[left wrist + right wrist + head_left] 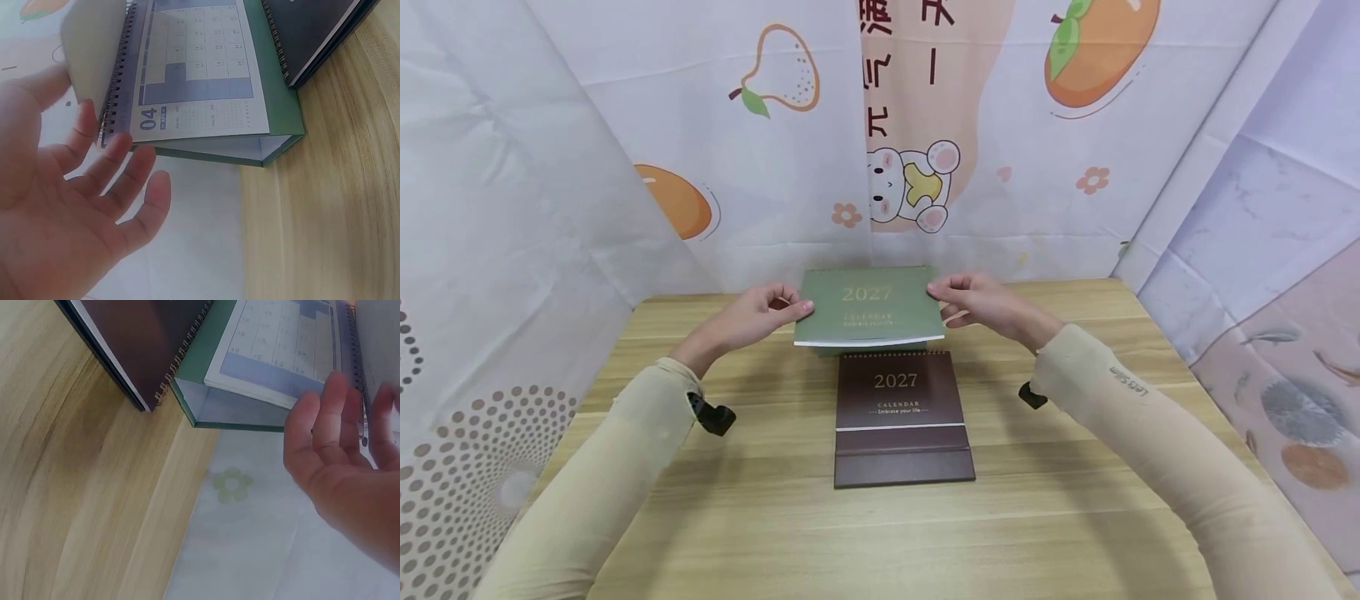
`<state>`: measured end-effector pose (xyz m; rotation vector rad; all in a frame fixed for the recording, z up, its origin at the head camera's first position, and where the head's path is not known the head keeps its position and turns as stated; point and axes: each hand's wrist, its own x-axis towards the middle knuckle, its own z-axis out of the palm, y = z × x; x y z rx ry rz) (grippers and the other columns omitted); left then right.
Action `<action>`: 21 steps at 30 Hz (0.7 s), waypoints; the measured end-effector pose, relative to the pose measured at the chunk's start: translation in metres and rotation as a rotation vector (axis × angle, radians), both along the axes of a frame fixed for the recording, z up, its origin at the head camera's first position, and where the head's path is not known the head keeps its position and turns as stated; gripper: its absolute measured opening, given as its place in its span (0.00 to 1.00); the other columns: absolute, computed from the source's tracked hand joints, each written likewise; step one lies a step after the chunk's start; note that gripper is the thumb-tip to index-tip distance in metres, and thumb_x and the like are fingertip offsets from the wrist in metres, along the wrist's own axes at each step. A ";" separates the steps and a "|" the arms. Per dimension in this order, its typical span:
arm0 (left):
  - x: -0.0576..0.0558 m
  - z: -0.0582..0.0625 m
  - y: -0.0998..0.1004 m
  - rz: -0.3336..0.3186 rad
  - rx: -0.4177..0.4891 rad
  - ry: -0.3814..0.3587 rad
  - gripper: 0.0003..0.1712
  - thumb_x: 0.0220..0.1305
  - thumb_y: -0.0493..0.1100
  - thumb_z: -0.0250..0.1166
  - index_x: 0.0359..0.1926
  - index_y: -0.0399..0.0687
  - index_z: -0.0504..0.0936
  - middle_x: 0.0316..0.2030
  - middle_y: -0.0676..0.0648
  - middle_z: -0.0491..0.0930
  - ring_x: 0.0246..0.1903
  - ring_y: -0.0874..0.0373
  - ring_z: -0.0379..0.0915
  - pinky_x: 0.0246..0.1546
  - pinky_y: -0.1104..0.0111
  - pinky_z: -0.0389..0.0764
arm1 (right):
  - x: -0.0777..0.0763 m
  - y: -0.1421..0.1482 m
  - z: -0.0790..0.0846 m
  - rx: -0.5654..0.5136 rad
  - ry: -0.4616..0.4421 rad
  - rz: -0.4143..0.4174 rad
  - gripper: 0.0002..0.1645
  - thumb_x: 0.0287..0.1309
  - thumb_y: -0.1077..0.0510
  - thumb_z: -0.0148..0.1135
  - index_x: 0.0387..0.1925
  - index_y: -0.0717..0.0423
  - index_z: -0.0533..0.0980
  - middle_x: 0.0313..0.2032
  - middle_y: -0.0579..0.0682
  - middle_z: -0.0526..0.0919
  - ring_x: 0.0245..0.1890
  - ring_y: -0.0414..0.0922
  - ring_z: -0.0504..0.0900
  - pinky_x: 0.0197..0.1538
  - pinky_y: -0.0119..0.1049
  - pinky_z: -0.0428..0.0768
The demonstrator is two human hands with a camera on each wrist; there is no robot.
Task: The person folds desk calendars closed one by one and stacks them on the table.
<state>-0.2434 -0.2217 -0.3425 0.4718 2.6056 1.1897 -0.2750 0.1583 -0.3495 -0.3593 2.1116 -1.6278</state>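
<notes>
A green 2027 desk calendar (868, 304) stands at the back of the table, its gold-lettered cover facing up and its white page edge toward me. My left hand (760, 312) pinches the cover's left side, thumb on top. At the right side, my right hand (988, 304) grips it the same way. Both wrist views show a spiral binding, a calendar page (200, 69) marked 04 and the green stand (200, 419), which gapes at its end. Directly in front lies a dark brown 2027 calendar (898, 400), touched by neither hand.
The calendars are on a wood-grain table (760, 517). A printed cloth (760, 167) with fruit and a cartoon figure hangs right behind the table's back edge, and more cloth hangs on both sides. Each wrist carries a small black camera mount (713, 415).
</notes>
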 end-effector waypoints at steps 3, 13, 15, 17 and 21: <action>-0.001 -0.001 0.000 -0.006 -0.009 -0.003 0.25 0.71 0.62 0.62 0.45 0.44 0.75 0.48 0.43 0.76 0.51 0.45 0.73 0.50 0.55 0.74 | 0.000 -0.003 -0.002 0.009 -0.004 -0.006 0.15 0.74 0.51 0.58 0.45 0.61 0.78 0.49 0.51 0.75 0.39 0.45 0.80 0.53 0.48 0.82; -0.003 -0.002 0.008 -0.026 -0.017 0.017 0.20 0.73 0.55 0.63 0.37 0.41 0.76 0.42 0.44 0.76 0.43 0.49 0.73 0.44 0.60 0.73 | 0.001 -0.004 -0.004 0.045 -0.003 -0.011 0.17 0.74 0.51 0.57 0.46 0.63 0.78 0.52 0.53 0.74 0.40 0.47 0.82 0.52 0.47 0.82; -0.003 -0.003 0.009 -0.025 -0.021 0.016 0.20 0.72 0.54 0.63 0.36 0.41 0.76 0.41 0.44 0.75 0.42 0.51 0.73 0.44 0.60 0.73 | 0.001 -0.004 -0.005 0.052 -0.006 -0.013 0.19 0.75 0.51 0.57 0.49 0.65 0.78 0.52 0.54 0.74 0.39 0.46 0.82 0.52 0.47 0.82; -0.002 -0.004 0.009 -0.022 -0.027 0.015 0.20 0.72 0.55 0.63 0.35 0.42 0.76 0.42 0.44 0.75 0.42 0.50 0.73 0.43 0.61 0.73 | 0.001 -0.004 -0.006 0.062 -0.008 -0.016 0.20 0.75 0.52 0.56 0.51 0.66 0.77 0.53 0.55 0.75 0.39 0.46 0.82 0.52 0.46 0.82; -0.002 -0.006 0.010 -0.012 -0.031 0.004 0.20 0.72 0.55 0.63 0.36 0.42 0.76 0.43 0.43 0.75 0.43 0.47 0.73 0.43 0.61 0.73 | 0.001 -0.005 -0.008 0.074 -0.014 -0.018 0.20 0.75 0.51 0.56 0.51 0.65 0.78 0.54 0.55 0.76 0.40 0.46 0.83 0.51 0.45 0.82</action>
